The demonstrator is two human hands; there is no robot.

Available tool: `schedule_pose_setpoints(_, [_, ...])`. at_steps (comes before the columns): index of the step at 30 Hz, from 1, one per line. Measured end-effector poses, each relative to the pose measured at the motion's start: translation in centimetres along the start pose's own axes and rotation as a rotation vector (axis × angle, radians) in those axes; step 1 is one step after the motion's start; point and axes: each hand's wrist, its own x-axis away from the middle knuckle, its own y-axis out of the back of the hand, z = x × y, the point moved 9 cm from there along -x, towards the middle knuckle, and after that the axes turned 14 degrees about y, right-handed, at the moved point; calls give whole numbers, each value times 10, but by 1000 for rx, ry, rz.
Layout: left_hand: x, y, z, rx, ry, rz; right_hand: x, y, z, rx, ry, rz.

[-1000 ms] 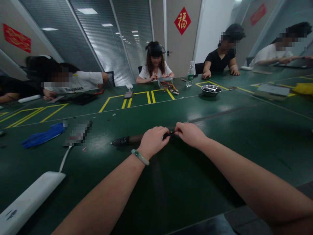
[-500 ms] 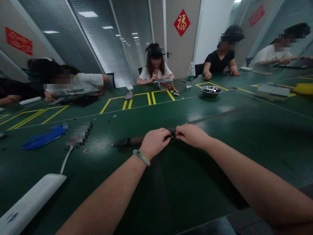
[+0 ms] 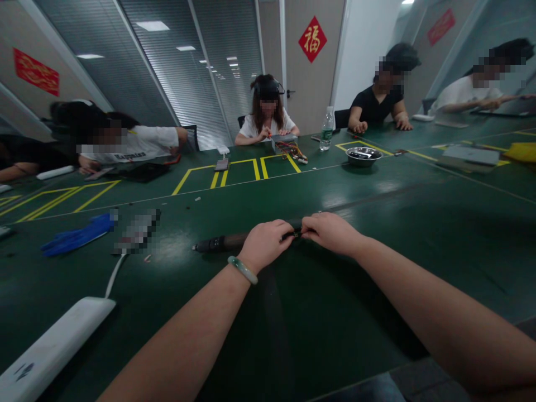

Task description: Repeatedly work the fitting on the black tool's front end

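Starting nearest you: a long white block (image 3: 50,349) lies flat on the green bench (image 3: 293,335) at lower left. A white cable (image 3: 112,273) runs from its far end toward a blurred-out item. Your two bare forearms reach forward from the bottom edge and meet mid-bench.

Your left hand (image 3: 266,243), green bracelet (image 3: 242,269) on the wrist, is clenched round the body of a dark rod-shaped tool (image 3: 218,243), fingers wrapping it from above. Your right hand (image 3: 330,231) is just beside the left, fingers curled down and pinching the tool's right end. A short dark stretch shows in the gap between the two hands. The tool lies flat on the bench, lengthwise left to right, its free tip sticking out left of your left hand. What exactly the right fingertips grip is too small to tell.

Left of the tool, well apart, a blue glove (image 3: 75,237) lies flat on the bench. Further out, yellow tape lines (image 3: 180,180) mark boxes on the bench top, with a small flat device (image 3: 221,163) inside one. A metal bowl (image 3: 363,154) sits to the right of them, a water bottle (image 3: 327,128) upright behind it. At the far edge a person seated opposite has hands on a grey box (image 3: 281,139) with coloured wires (image 3: 293,151) spilling out. Other people sit along both sides. A red sign (image 3: 312,39) hangs on the door behind.
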Motion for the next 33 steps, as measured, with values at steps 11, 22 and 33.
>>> schedule_pose_setpoints(11, [0, 1, -4, -67, 36, 1, -1, -1, 3, -1, 26, -3])
schedule_pose_setpoints(22, [0, 0, -4, -51, 38, 12, -1, -3, 4, -6, 56, -47])
schedule_pose_setpoints(33, [-1, -1, -4, -78, 50, 22, 1, -9, -7, -151, -113, -143])
